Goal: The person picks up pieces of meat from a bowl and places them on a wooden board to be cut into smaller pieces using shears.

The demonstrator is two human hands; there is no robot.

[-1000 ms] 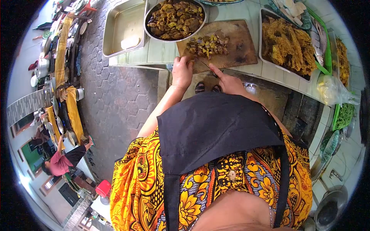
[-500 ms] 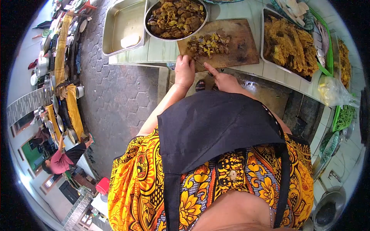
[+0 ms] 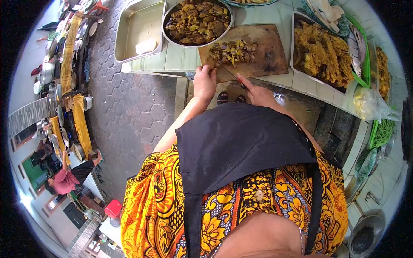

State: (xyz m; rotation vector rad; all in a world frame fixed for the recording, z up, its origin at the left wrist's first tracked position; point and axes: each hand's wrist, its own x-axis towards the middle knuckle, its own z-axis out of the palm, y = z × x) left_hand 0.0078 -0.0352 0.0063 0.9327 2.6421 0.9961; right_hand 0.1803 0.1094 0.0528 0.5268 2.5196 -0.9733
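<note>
My right hand [image 3: 258, 92] is closed round the red handle of a knife [image 3: 231, 73], its blade pointing up and left over the near edge of a wooden cutting board [image 3: 275, 41]. At the board's near left corner, my left hand [image 3: 204, 84] has its fingers pinched together close to the knife tip. What they hold, if anything, is too small to make out. A heap of chopped yellow-brown meat pieces [image 3: 234, 52] lies on the board, just beyond both hands. Touching the board's far left side is a round metal bowl [image 3: 165, 32] full of larger cooked pieces.
A rectangular metal tray [image 3: 161, 26] with a white block stands left of the bowl. On the right, another tray [image 3: 293, 47] holds fried golden food. Beyond it are whole fish [image 3: 355, 49] and a plastic bag [image 3: 372, 105]. A person [image 3: 66, 180] is at the far left.
My right hand has shifted right and slightly toward me, so more of the knife blade shows. My left hand has dropped a little toward my body.
</note>
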